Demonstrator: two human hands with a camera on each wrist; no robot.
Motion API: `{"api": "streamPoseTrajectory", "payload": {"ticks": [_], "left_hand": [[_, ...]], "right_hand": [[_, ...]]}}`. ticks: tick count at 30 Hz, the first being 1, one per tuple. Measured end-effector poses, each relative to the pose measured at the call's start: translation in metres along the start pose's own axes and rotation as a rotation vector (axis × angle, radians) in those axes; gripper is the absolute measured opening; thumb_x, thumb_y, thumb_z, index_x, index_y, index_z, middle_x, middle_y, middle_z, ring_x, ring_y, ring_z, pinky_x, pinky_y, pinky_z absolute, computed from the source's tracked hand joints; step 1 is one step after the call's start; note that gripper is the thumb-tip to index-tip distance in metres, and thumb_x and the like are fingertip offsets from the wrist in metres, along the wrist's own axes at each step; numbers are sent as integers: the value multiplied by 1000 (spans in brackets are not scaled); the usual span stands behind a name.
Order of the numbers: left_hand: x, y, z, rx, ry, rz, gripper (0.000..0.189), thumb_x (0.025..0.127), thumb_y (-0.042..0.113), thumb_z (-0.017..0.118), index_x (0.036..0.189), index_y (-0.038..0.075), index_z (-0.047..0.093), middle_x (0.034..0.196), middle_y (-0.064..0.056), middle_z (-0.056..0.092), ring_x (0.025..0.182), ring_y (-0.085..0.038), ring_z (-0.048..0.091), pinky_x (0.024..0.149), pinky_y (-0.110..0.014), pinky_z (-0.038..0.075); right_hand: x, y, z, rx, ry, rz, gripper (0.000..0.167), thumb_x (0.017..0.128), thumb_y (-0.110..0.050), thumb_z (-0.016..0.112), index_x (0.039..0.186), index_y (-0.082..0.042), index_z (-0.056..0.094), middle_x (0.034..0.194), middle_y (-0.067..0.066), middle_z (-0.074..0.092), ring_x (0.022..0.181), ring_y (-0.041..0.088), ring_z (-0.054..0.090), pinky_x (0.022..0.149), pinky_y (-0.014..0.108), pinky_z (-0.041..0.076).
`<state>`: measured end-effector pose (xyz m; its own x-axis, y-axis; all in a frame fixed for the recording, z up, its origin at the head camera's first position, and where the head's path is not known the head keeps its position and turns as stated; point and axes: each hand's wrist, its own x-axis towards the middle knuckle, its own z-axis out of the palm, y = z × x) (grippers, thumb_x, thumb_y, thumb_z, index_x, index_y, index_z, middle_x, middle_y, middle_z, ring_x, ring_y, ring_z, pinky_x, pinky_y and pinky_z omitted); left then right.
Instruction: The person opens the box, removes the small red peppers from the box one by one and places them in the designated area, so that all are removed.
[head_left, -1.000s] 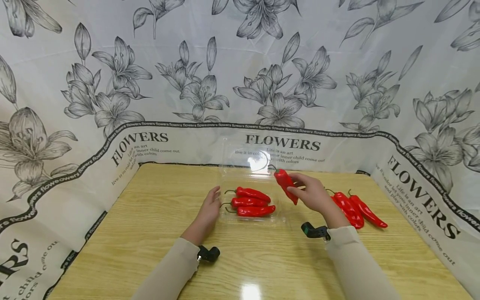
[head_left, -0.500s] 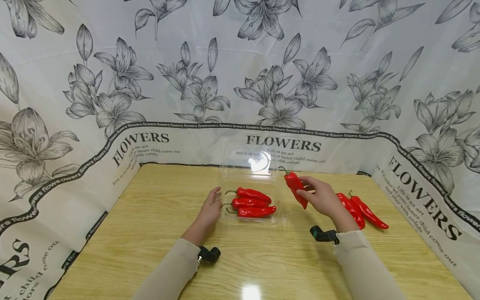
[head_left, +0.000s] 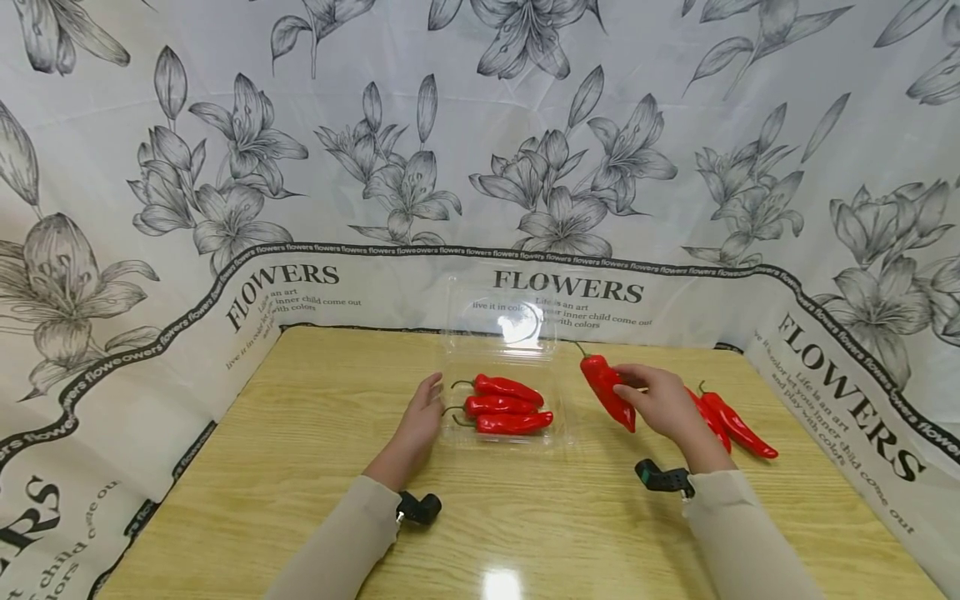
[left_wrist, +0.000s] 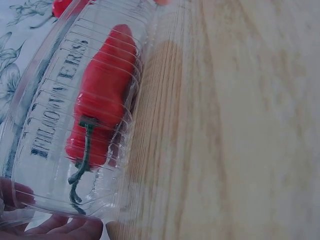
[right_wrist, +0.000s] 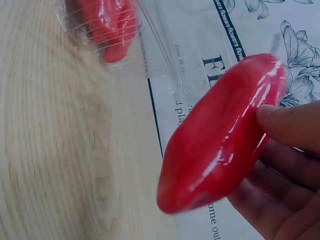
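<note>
My right hand (head_left: 663, 402) holds a shiny red pepper (head_left: 606, 390) above the table, to the right of a clear plastic clamshell box (head_left: 566, 442). In the right wrist view my thumb presses one side of the pepper (right_wrist: 220, 135) and the fingers lie behind it. Three red peppers (head_left: 501, 405) lie side by side in the box, green stems to the left. The box's lid (head_left: 498, 312) stands raised at the back. Against the box's left side rests my left hand (head_left: 414, 427), its fingers fairly straight. The left wrist view shows its fingertips (left_wrist: 75, 227) at the plastic.
More red peppers (head_left: 738, 425) lie on the right of the wooden table (head_left: 480, 517), partly hidden by my right hand. Flower-printed cloth (head_left: 405, 283) walls the back and sides. A black camera (head_left: 663, 477) sits on my right wrist.
My right hand has moved right and slightly toward me with the pepper, away from the box. The left hand, the box and its peppers stay where they were.
</note>
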<state>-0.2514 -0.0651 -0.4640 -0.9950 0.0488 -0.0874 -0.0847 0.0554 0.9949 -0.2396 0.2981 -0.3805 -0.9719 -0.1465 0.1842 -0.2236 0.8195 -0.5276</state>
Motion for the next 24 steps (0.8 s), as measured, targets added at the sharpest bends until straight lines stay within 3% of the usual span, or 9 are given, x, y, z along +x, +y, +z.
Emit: {"api": "streamPoseTrajectory", "payload": {"ticks": [10,24], "left_hand": [[0,-1,0,9,6,0,51,102,13,33,152,23,27,159,-11,27,147,-33,23,119,-52,21],[3,-2,-1,10,-10,24,51,103,12,33,153,20,26,158,-12,28,147,-32,24,119,-52,23]], "right_hand": [[-6,17,1,-30,12,21,40,95,-24,62,128,-3,60,120,20,66,107,37,63,86,49,54],[-18,38,-16,-66,46,105,45,95,-30,62,130,-2,59,123,23,64,109,40,60,88,52,51]]}}
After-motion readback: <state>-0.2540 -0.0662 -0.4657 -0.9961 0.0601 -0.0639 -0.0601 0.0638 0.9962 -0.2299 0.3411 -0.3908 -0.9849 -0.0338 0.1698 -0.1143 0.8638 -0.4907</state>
